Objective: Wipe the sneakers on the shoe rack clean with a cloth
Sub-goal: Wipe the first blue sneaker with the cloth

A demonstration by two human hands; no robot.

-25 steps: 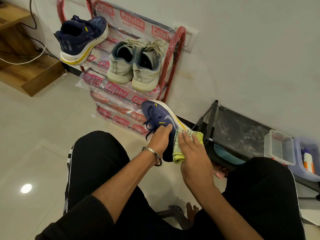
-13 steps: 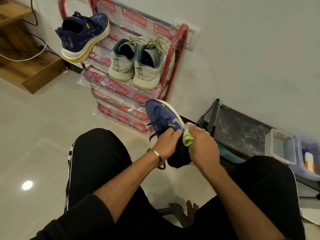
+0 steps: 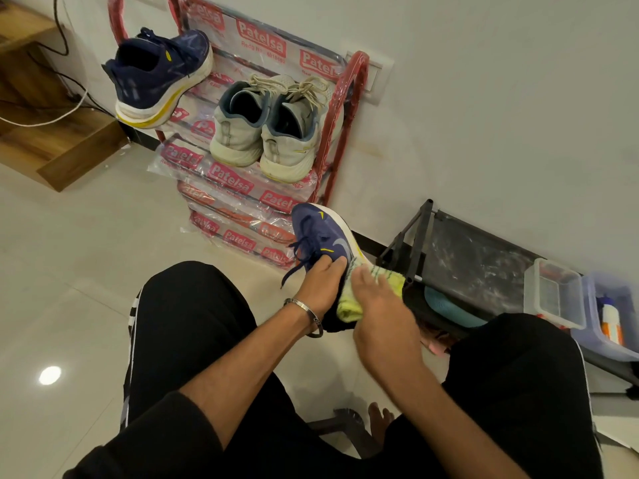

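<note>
Four sneakers show in all. On the red shoe rack [image 3: 340,108] sit three: one navy sneaker [image 3: 160,76] on the top tier, then a pair of two grey sneakers [image 3: 269,129] just beside it, a tier lower. The fourth, a blue sneaker [image 3: 321,236], is off the rack, gripped by the left hand [image 3: 323,283], fingers curled around it. One yellow-green cloth [image 3: 366,288] lies against its side, pressed by the right hand [image 3: 378,311] with fingers spread flat. Two plastic containers [image 3: 553,292] stand far right.

right hand [image 3: 380,305] opened, cloth [image 3: 377,288] spread (flatter)
</note>
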